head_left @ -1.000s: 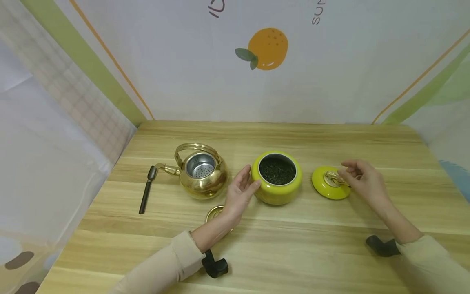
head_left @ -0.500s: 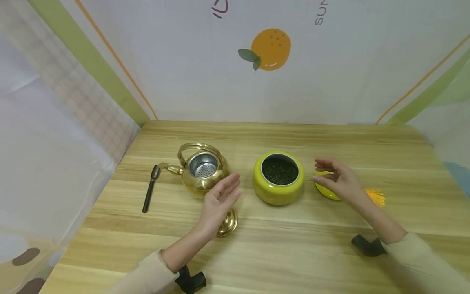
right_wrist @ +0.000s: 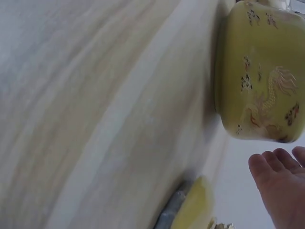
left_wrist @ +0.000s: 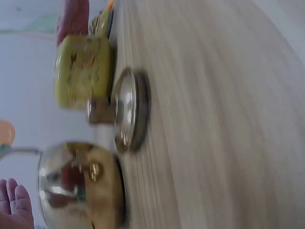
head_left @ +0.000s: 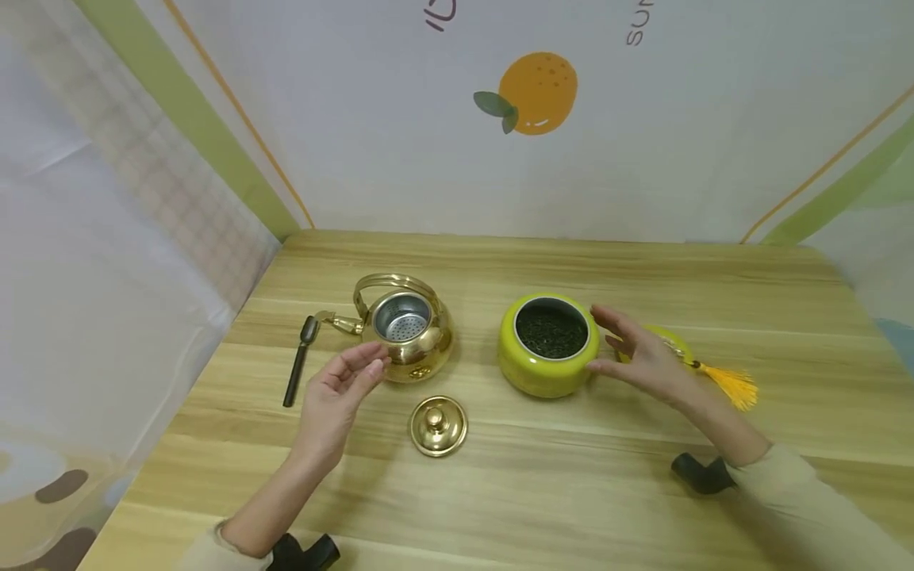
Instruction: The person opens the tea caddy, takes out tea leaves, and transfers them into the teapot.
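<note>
A yellow jar (head_left: 531,373) filled with dark tea leaves (head_left: 551,331) stands without its lid. My right hand (head_left: 643,361) is at the jar's right side, thumb and fingers spread. In the right wrist view the fingertips appear slightly apart from the dragon-patterned jar (right_wrist: 262,71). Partly hidden behind that hand is the yellow jar lid (head_left: 667,339), which has an orange tassel (head_left: 730,386). My left hand (head_left: 328,408) holds nothing and hovers in front of the gold teapot (head_left: 428,349), whose top shows a perforated steel strainer (head_left: 404,321).
A small scoop (head_left: 298,361) with a black handle lies left of the teapot, by its spout. The gold teapot lid (head_left: 438,426) rests knob up on the wooden table (head_left: 543,492). A printed cloth (head_left: 400,159) hangs behind the table.
My left hand has let go of the jar and moved left, past the teapot lid. Having left the jar lid's knob, my right hand has moved left to the jar.
</note>
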`<state>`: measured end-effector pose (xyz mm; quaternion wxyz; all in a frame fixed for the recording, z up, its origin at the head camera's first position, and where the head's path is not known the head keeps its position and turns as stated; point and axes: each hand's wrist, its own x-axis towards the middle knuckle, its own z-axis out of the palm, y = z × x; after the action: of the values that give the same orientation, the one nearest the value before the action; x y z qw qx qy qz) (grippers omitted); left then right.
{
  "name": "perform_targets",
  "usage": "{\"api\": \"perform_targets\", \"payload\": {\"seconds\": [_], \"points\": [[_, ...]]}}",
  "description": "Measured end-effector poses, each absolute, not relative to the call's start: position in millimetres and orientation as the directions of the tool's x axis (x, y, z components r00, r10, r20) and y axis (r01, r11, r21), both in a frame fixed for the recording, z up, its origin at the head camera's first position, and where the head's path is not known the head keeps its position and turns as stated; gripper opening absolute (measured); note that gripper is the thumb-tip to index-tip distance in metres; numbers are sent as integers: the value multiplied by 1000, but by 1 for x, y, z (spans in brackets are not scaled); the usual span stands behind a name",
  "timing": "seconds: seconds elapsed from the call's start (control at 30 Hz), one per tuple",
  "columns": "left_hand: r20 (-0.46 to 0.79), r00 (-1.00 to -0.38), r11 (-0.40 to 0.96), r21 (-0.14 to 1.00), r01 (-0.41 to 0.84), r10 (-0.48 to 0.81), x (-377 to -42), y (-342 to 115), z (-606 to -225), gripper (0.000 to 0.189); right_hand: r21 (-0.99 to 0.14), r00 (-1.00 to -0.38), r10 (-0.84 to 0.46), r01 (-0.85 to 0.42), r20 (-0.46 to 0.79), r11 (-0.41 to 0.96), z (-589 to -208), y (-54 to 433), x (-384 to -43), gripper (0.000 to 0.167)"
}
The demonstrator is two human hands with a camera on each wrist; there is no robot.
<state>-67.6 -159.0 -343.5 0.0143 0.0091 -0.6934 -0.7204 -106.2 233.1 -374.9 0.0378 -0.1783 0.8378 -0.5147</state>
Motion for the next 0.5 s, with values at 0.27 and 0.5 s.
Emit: {"api": "perform_targets", "payload": {"seconds": [0.27,0.5], "points": [[18,-986,-107,994,36,-167,-83,-209,-347,17,-892,-924,-357,-270,135,362,-380,227,-112,84],[-62,-972,40,997,-72,-227,-100,-256,-362,23,-896,-938,-326,-240,116,373,-380,226,-107,86]]}}
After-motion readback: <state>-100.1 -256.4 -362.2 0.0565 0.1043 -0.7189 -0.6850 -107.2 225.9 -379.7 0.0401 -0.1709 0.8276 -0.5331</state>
